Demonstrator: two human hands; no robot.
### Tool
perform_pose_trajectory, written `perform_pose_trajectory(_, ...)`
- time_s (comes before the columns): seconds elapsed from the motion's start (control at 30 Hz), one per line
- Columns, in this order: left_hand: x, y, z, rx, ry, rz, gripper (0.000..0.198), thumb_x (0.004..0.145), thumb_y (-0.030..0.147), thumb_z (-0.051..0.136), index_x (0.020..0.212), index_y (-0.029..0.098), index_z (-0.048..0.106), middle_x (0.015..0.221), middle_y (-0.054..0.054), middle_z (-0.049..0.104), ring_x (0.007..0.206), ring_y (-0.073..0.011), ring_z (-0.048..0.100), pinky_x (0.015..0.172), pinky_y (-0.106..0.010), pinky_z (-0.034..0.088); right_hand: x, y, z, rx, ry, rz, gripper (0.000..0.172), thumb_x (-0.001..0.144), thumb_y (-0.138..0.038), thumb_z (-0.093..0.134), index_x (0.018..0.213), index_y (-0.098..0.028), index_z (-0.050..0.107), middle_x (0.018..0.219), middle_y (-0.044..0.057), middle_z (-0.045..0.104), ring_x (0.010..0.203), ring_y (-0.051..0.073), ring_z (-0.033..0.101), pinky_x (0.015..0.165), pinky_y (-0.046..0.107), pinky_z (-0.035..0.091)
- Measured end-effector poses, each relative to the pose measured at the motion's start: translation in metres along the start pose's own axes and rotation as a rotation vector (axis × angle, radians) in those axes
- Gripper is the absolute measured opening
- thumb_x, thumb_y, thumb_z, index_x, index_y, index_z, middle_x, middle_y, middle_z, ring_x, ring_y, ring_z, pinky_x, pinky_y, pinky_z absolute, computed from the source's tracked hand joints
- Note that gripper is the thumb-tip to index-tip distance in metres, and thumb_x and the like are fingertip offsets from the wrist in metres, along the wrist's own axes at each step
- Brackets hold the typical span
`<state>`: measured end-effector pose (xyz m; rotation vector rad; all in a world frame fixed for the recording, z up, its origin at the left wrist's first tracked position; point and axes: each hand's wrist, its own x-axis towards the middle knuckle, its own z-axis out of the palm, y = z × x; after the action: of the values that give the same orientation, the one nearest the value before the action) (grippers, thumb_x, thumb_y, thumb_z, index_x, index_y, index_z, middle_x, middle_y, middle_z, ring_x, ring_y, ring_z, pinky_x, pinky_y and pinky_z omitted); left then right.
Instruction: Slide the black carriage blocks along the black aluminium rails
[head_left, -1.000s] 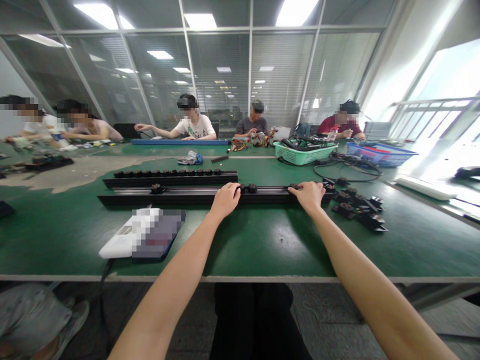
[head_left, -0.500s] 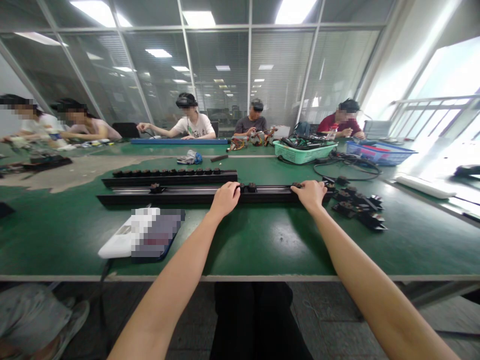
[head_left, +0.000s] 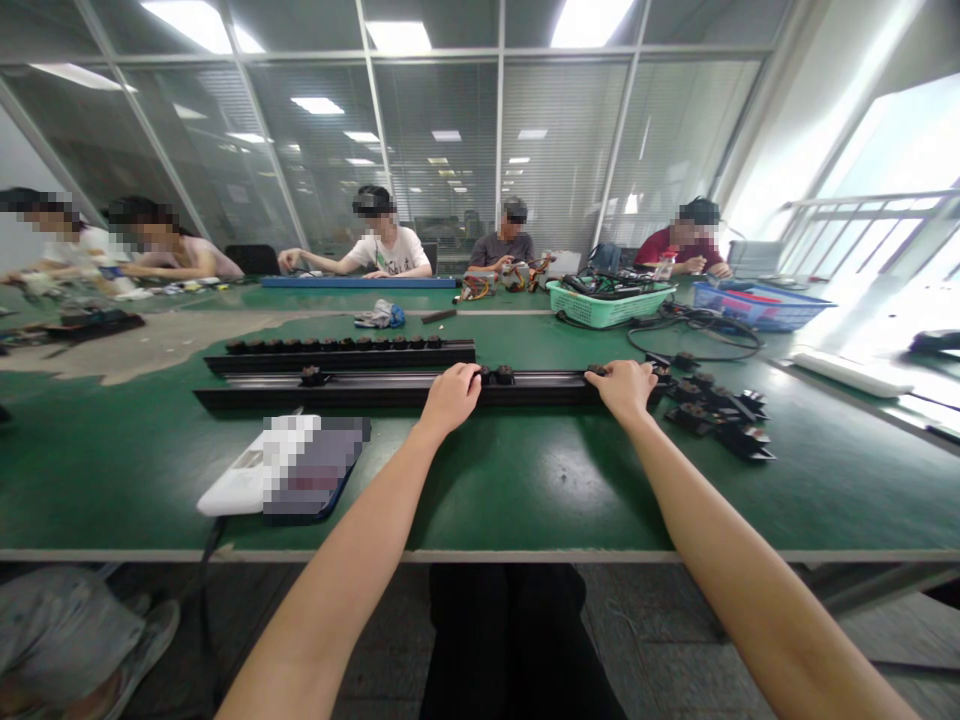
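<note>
A long black rail (head_left: pixel 360 390) lies across the green table (head_left: pixel 525 480) in front of me. My left hand (head_left: pixel 450 396) rests on its middle with fingers curled over a small black part beside two other black parts (head_left: pixel 504 375). My right hand (head_left: pixel 624 386) grips the rail near its right end, fingers bent over a black part there. A second black rail (head_left: pixel 341 353) carrying a row of several black parts lies just behind the first.
Loose black parts (head_left: pixel 716 410) lie to the right of my right hand. A white and dark device (head_left: pixel 281 468) sits front left. A green basket (head_left: pixel 607 300), a blue basket (head_left: pixel 757 305) and cables (head_left: pixel 697 335) stand farther back. Several people sit along the far side.
Both hands stay on the rail; my right hand has shifted very slightly. Nothing else has visibly moved.
</note>
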<state>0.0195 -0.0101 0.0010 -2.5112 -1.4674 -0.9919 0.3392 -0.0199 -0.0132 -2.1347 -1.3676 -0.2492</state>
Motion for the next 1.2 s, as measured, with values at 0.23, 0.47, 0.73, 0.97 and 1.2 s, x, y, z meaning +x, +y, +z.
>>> perform_pose_trajectory(0.23,0.0006,0.0008,0.0001,0.005,-0.007,-0.009,0.033,0.104,0.024,0.045,0.125,0.018,0.069,0.127,-0.012,0.072,0.119,-0.0262,0.067,0.106,-0.04,0.052,0.0021,0.0008,-0.0019,-0.024,-0.034,0.024,0.043,0.086,-0.049,0.061,0.102,-0.014,0.08,0.11,0.02,0.07,0.114,0.038,0.045,0.094,0.048,0.034)
perform_pose_trajectory(0.47,0.0008,-0.0002,0.0009,0.003,-0.005,-0.009,0.033,0.104,0.025,0.045,0.125,0.019,0.069,0.127,-0.011,0.072,0.119,-0.0257,0.067,0.105,-0.04,0.053,0.0014,0.0017,-0.0018,-0.026,-0.004,0.02,0.04,0.086,-0.048,0.061,0.097,-0.015,0.08,0.107,0.02,0.07,0.11,0.038,0.046,0.092,0.047,0.035)
perform_pose_trajectory(0.73,0.0005,0.0,0.0002,-0.004,0.0,-0.01,0.033,0.104,0.025,0.045,0.125,0.019,0.069,0.127,-0.011,0.072,0.118,-0.0258,0.067,0.106,-0.039,0.053,0.004,0.0036,0.0011,-0.035,-0.003,0.03,0.04,0.086,-0.048,0.062,0.096,-0.014,0.08,0.108,0.021,0.07,0.11,0.037,0.045,0.092,0.047,0.034)
perform_pose_trajectory(0.97,0.0002,0.0,-0.0001,-0.004,0.001,-0.009,0.033,0.104,0.026,0.045,0.125,0.02,0.069,0.128,-0.01,0.072,0.12,-0.025,0.067,0.106,-0.039,0.053,0.004,0.0034,-0.0005,-0.049,-0.025,0.037,0.041,0.087,-0.048,0.062,0.1,-0.013,0.079,0.109,0.021,0.069,0.112,0.038,0.046,0.093,0.048,0.034)
perform_pose_trajectory(1.2,0.0005,0.0005,-0.0001,0.005,-0.01,-0.011,0.034,0.104,0.025,0.045,0.127,0.017,0.069,0.129,-0.012,0.072,0.12,-0.0265,0.067,0.106,-0.04,0.052,0.0044,0.0029,-0.0017,-0.061,-0.04,0.067,0.043,0.087,-0.046,0.062,0.108,-0.012,0.079,0.115,0.022,0.069,0.115,0.039,0.047,0.094,0.048,0.034)
